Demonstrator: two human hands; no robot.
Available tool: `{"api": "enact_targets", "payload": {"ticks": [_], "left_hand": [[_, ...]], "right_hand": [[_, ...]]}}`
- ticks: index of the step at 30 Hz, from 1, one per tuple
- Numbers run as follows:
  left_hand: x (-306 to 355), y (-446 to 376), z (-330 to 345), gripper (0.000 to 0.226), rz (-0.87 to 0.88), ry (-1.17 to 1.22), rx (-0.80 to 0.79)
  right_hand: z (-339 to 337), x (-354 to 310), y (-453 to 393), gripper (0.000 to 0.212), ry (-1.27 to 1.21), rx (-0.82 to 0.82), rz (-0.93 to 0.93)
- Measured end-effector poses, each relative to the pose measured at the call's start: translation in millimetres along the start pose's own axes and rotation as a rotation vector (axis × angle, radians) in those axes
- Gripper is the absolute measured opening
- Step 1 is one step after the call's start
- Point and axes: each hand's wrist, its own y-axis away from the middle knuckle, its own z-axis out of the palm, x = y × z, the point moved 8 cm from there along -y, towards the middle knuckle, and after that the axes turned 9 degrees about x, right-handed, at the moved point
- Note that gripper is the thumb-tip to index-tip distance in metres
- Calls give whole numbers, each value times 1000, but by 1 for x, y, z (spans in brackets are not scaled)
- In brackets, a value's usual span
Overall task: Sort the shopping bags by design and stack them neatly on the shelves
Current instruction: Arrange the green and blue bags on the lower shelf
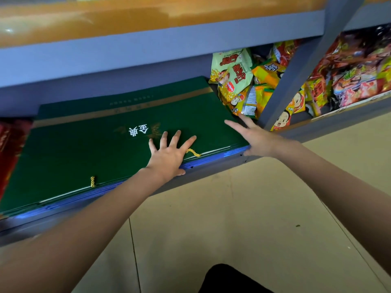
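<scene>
Green bags (88,149) already stacked flat on shelf (211,166) over blue ones, left hand (169,157) flat on top, right hand (254,138) at stack's right corner, both grips wide, holding nothing; probably final squaring, red bags (10,149) beside.

Snack packets (233,80) beside tiled floor (243,208)

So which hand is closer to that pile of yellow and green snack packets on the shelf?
The right hand: its fingertips nearly reach the yellow and green snack packets. The left hand lies flat on the green shopping bag, farther away.
</scene>
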Motion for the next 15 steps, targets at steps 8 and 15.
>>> {"api": "enact_targets", "payload": {"ticks": [8, 15], "left_hand": [[-3, 11, -17, 104, 32, 33, 66], [-99, 92, -33, 102, -176, 103, 187]], "right_hand": [[16, -23, 12, 102, 167, 66, 56], [-16, -119, 5, 98, 258, 106, -157]]}}
